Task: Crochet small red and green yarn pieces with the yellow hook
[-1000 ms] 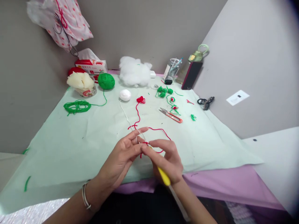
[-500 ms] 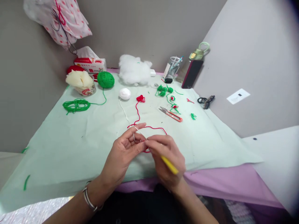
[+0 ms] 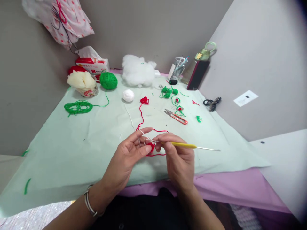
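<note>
The table (image 3: 72, 153) is covered by a pale green sheet, over a purple cloth at the near edge. At the far side a heap of white stuffing (image 3: 137, 71) is seen against the wall, with a green yarn ball (image 3: 108, 80) to its left and a small white yarn ball (image 3: 128, 95) in front. A loose coil of green yarn (image 3: 78, 107) lies further left. Orange-handled snips (image 3: 175, 117) are laid right of centre. Above the near middle of the sheet, the left hand (image 3: 126, 156) is held with its fingers curled around a small red crochet piece (image 3: 150, 147), pinched at the fingertips, white thread looped over the forefinger. The right hand (image 3: 179, 159) is closed, its fingers gripping a yellow-handled crochet hook (image 3: 183, 145), which is held level, its tip at the red piece and its tail pointing right. A red yarn strand (image 3: 141, 115) is trailed from the piece up the sheet.
</note>
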`<state>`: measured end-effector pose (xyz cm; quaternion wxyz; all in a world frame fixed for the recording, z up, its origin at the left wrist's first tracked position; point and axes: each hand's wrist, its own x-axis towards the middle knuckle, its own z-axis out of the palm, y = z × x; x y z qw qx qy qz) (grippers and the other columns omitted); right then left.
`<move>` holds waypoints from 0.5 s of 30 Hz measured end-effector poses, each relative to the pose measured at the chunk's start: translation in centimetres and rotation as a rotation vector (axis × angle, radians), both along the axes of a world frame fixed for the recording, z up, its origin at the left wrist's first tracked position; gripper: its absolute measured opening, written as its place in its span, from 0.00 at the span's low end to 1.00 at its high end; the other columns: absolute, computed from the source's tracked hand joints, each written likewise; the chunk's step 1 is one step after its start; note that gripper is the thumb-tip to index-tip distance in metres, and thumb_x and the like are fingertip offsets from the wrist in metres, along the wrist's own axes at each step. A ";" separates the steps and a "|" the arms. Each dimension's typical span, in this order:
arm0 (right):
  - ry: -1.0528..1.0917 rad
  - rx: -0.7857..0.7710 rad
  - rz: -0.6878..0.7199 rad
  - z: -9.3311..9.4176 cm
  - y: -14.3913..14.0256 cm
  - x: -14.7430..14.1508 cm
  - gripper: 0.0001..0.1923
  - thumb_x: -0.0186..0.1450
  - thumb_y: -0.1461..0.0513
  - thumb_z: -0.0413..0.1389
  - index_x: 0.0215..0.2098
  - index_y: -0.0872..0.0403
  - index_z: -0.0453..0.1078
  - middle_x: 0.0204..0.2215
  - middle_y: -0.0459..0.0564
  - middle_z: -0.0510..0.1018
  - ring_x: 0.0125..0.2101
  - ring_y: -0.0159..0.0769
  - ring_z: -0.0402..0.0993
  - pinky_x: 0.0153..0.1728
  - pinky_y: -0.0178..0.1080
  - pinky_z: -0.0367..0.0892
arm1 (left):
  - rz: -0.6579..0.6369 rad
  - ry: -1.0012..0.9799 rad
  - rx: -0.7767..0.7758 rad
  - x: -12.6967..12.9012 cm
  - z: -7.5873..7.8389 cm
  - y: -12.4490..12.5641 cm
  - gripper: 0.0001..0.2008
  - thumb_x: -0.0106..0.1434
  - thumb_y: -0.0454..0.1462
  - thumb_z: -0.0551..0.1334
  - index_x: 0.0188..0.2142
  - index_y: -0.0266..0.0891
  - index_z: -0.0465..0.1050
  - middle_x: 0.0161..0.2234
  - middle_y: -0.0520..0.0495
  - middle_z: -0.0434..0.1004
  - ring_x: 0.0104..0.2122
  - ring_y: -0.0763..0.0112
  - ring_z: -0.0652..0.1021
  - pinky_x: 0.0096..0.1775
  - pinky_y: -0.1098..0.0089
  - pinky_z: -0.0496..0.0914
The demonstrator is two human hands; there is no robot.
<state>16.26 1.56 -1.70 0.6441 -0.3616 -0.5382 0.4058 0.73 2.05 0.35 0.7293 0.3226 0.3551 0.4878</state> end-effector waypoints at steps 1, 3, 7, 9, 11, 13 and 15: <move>0.028 -0.029 0.005 -0.1 0.0 0.1 0.07 0.74 0.60 0.60 0.44 0.48 0.82 0.39 0.50 0.85 0.34 0.35 0.79 0.37 0.40 0.77 | 0.006 0.006 0.010 0.0 0.0 0.0 0.20 0.62 0.36 0.75 0.55 0.47 0.83 0.37 0.52 0.78 0.40 0.70 0.77 0.49 0.69 0.71; 0.070 -0.071 0.025 -0.2 0.0 0.4 0.08 0.74 0.58 0.60 0.43 0.49 0.82 0.37 0.49 0.84 0.31 0.34 0.79 0.35 0.40 0.77 | 0.020 0.015 0.025 0.0 0.2 0.0 0.20 0.62 0.36 0.75 0.54 0.48 0.83 0.36 0.52 0.77 0.39 0.70 0.76 0.48 0.68 0.71; 0.127 -0.087 0.079 0.1 0.1 0.6 0.10 0.75 0.56 0.59 0.42 0.51 0.80 0.35 0.49 0.84 0.29 0.33 0.79 0.34 0.39 0.77 | 0.019 0.043 0.040 -0.3 0.4 0.1 0.18 0.61 0.37 0.75 0.52 0.47 0.85 0.34 0.52 0.75 0.37 0.70 0.75 0.47 0.68 0.71; 0.136 -0.074 0.113 0.4 0.1 0.7 0.09 0.76 0.57 0.57 0.42 0.51 0.79 0.36 0.49 0.85 0.30 0.33 0.79 0.35 0.38 0.77 | 0.017 0.065 0.044 -0.4 0.4 0.1 0.17 0.61 0.37 0.75 0.51 0.47 0.85 0.34 0.52 0.75 0.37 0.69 0.74 0.47 0.68 0.70; 0.107 -0.056 0.122 0.6 -0.2 0.8 0.10 0.77 0.58 0.55 0.43 0.51 0.78 0.37 0.50 0.86 0.31 0.34 0.80 0.35 0.39 0.77 | 0.022 0.086 0.043 -0.5 0.4 0.0 0.17 0.62 0.38 0.74 0.51 0.47 0.85 0.34 0.52 0.75 0.37 0.69 0.74 0.46 0.68 0.69; 0.027 -0.021 0.084 0.7 -0.6 0.9 0.10 0.78 0.60 0.53 0.45 0.51 0.78 0.39 0.51 0.85 0.32 0.35 0.81 0.36 0.41 0.78 | 0.030 0.115 0.059 -0.6 0.2 0.0 0.16 0.63 0.38 0.73 0.51 0.48 0.85 0.35 0.52 0.75 0.37 0.69 0.74 0.46 0.68 0.69; -0.100 0.047 0.026 0.7 -1.0 1.0 0.11 0.78 0.63 0.52 0.47 0.50 0.78 0.41 0.51 0.85 0.33 0.36 0.81 0.37 0.42 0.79 | 0.043 0.149 0.091 -0.7 0.0 0.0 0.16 0.64 0.37 0.73 0.52 0.48 0.85 0.35 0.52 0.75 0.37 0.69 0.74 0.47 0.68 0.69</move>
